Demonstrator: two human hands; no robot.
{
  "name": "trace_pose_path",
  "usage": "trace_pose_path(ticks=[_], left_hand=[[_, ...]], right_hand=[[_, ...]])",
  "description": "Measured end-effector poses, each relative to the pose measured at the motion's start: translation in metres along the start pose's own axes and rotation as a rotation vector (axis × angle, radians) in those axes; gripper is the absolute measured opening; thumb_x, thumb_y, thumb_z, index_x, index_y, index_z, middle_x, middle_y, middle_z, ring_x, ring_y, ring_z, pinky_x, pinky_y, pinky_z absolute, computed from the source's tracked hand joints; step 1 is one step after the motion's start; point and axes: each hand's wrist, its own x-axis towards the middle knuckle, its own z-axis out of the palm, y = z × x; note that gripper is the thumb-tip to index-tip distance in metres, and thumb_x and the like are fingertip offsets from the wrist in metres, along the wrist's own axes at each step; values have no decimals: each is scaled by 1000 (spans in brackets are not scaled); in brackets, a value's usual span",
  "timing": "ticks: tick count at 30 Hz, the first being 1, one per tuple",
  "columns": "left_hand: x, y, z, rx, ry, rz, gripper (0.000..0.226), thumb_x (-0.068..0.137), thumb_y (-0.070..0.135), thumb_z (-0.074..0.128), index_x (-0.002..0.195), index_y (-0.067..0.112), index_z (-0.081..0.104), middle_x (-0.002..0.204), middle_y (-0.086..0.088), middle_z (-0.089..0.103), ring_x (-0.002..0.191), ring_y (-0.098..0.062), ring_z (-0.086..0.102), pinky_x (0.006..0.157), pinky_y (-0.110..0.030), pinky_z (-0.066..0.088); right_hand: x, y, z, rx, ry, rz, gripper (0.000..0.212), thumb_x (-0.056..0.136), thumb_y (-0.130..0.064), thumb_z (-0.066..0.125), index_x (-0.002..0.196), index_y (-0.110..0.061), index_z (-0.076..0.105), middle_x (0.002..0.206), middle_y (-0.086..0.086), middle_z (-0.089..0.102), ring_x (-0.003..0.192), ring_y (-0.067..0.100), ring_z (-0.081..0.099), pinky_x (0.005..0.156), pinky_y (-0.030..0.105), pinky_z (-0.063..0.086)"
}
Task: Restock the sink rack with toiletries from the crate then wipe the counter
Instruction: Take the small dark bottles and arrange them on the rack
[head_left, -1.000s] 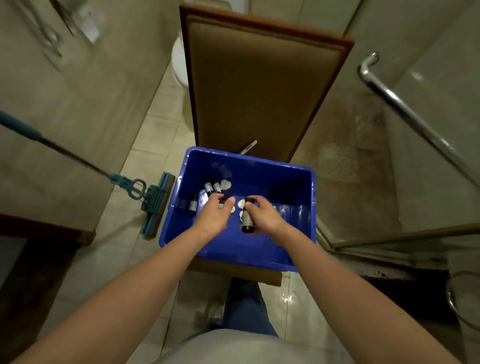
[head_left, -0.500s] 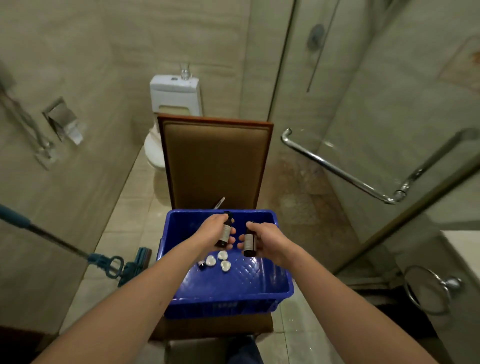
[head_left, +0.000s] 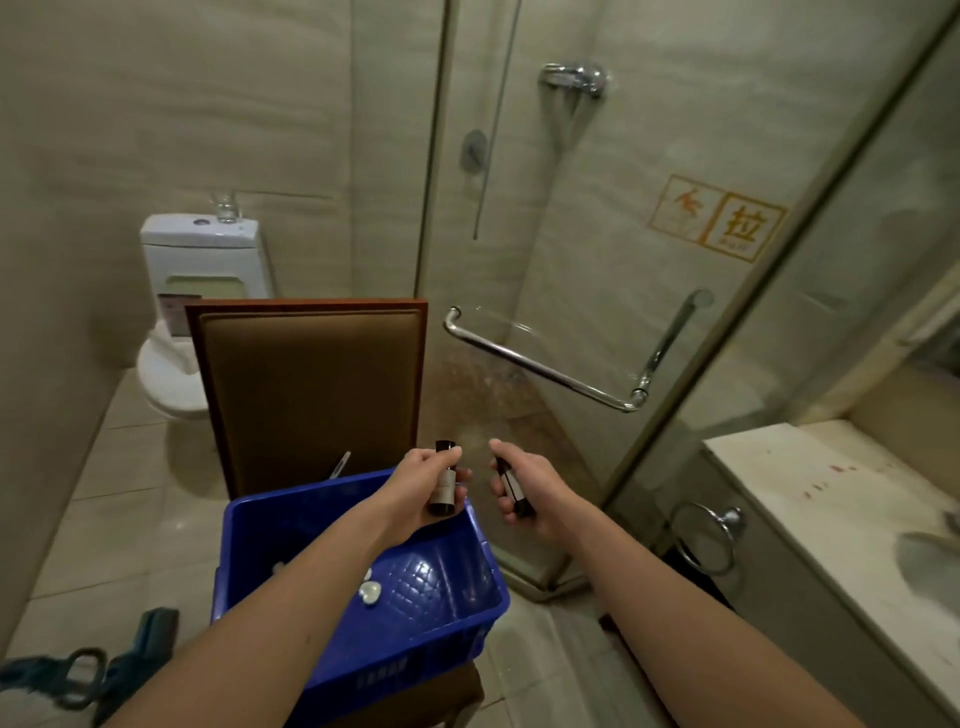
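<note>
Lifting bottles (head_left: 442, 488) higher above crate (head_left: 291, 525).

1. This is a bathroom: a white toilet (head_left: 176, 374) with its cistern (head_left: 202, 254) stands against the tiled wall.
2. Beside it is a glass shower enclosure (head_left: 597, 260) with a chrome pull handle (head_left: 545, 369) and a chrome mixer (head_left: 574, 78) inside.
3. At the right is a marble tabletop (head_left: 831, 483) with a sunken basin (head_left: 930, 571) and a towel ring (head_left: 706, 535) on its front.
4. A printed sticker (head_left: 719, 218) on the glass hints at a hotel.

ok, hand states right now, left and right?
Left hand: holding a dark bottle.
Right hand: holding a second dark bottle.
</note>
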Motion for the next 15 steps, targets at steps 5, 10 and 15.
trace_pose_path(ticks=[5, 10, 15], left_hand=[[0, 3, 26, 52, -37, -11, 21, 99, 31, 53, 101, 9, 51, 83, -7, 57, 63, -15, 55, 62, -31, 49], [-4, -4, 50, 21, -57, -43, 25, 101, 31, 46, 117, 12, 51, 88, -9, 58, 68, -18, 56, 67, -33, 50], [-20, -19, 89, 221, -142, 61, 27, 103, 30, 44, 121, 11, 51, 99, -8, 61, 80, -18, 58, 69, -32, 51]], right_hand=[[-12, -1, -21, 126, 16, -26, 26, 97, -35, 42, 89, -12, 54, 59, 2, 54, 44, 15, 48, 44, 23, 40], [-27, 14, -41, 210, 71, -79, 20, 102, -26, 47, 102, -6, 52, 75, 9, 61, 54, 17, 59, 54, 32, 55], [-58, 40, -74, 239, 140, -157, 15, 100, -22, 54, 106, -8, 52, 95, 16, 62, 73, 23, 65, 67, 41, 57]])
